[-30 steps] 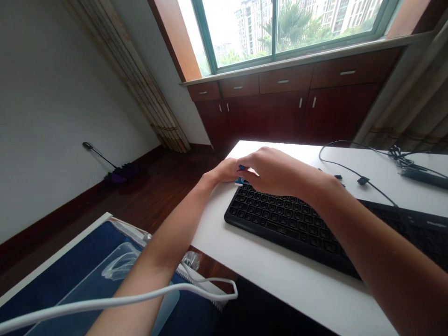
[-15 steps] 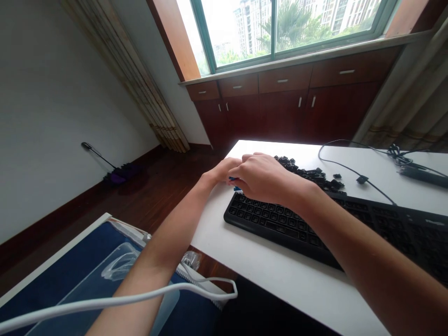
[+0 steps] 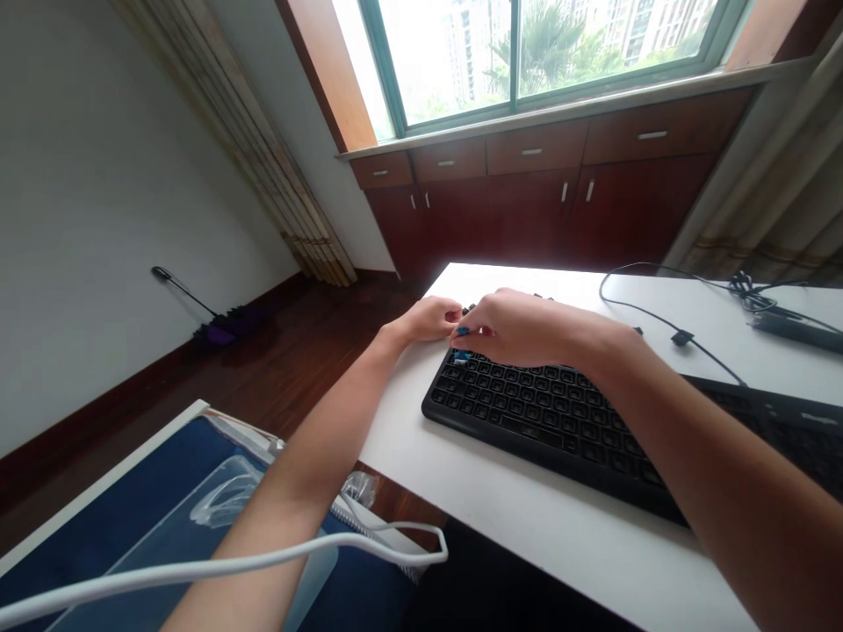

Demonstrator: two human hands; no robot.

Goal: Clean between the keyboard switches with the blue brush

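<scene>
My right hand (image 3: 514, 329) is closed on a small blue brush (image 3: 462, 357) with a pale tip. That tip is over the far left corner of a black keyboard (image 3: 520, 399), whose keycaps are off across the visible sockets. Close beside it, my left hand (image 3: 431, 318) rests at the table's left edge with its fingers curled in. What those fingers hold, if anything, is hidden. Behind my right hand, only a few bits of a pile of loose black keycaps (image 3: 469, 309) show.
The keyboard lies on a white table (image 3: 421, 439). A black cable (image 3: 649, 307) runs behind it to a dark device (image 3: 796, 325) at the right. Lower left, a white cable (image 3: 263, 559) crosses in front of a blue surface (image 3: 158, 509) with clear plastic on it.
My right hand has moved right with the brush, away from my left hand and over the keyboard's corner. It now covers most of the keycap pile. My left hand has shifted only slightly.
</scene>
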